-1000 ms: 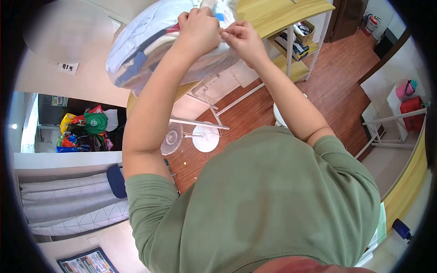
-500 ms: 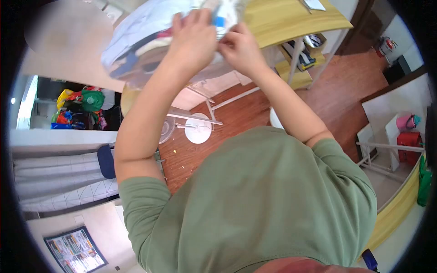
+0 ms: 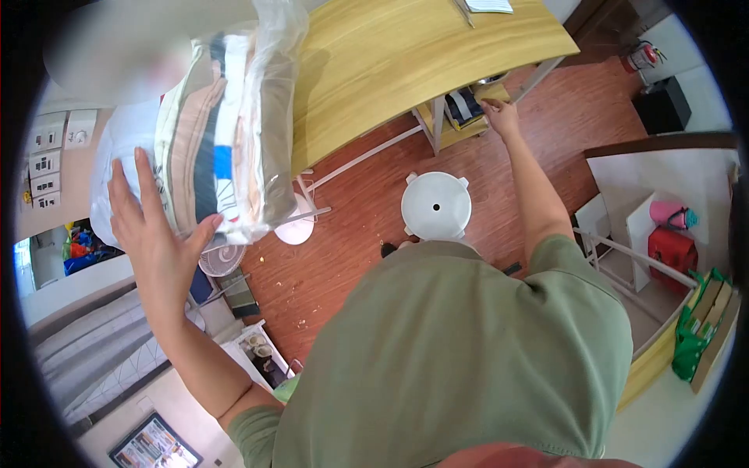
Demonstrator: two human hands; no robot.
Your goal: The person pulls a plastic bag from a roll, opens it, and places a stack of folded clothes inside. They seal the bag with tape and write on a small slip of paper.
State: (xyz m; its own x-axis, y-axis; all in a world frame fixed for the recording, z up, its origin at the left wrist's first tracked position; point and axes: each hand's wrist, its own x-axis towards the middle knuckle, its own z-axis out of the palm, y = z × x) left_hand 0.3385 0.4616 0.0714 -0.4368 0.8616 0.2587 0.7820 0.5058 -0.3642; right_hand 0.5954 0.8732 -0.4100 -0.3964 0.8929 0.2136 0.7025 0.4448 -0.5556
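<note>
A clear plastic bag point(image 3: 277, 148) packed with folded clothes point(image 3: 199, 140) stands at the left end of the wooden table. Folded edges in white, peach, dark blue and bright blue show through the plastic. My left hand point(image 3: 156, 230) lies against the near side of the bag, its fingers spread and thumb out. Away to the right, my right hand point(image 3: 502, 117) is by the table's right end, near a low shelf point(image 3: 464, 132) that holds dark items. Its fingers are curled together, and anything between them is too small to make out.
The wooden table point(image 3: 374, 70) has papers point(image 3: 490, 5) at its far edge. A white round stool point(image 3: 437, 204) stands on the floor before me. At right are a metal frame point(image 3: 636, 269), a red bag point(image 3: 672, 253) and a green bag point(image 3: 694, 327). A fire extinguisher point(image 3: 641, 58) stands far right.
Both hands were together at the top of the bag. My left hand has moved down to its side and opened; my right hand has let go and swung right. The view has shifted right.
</note>
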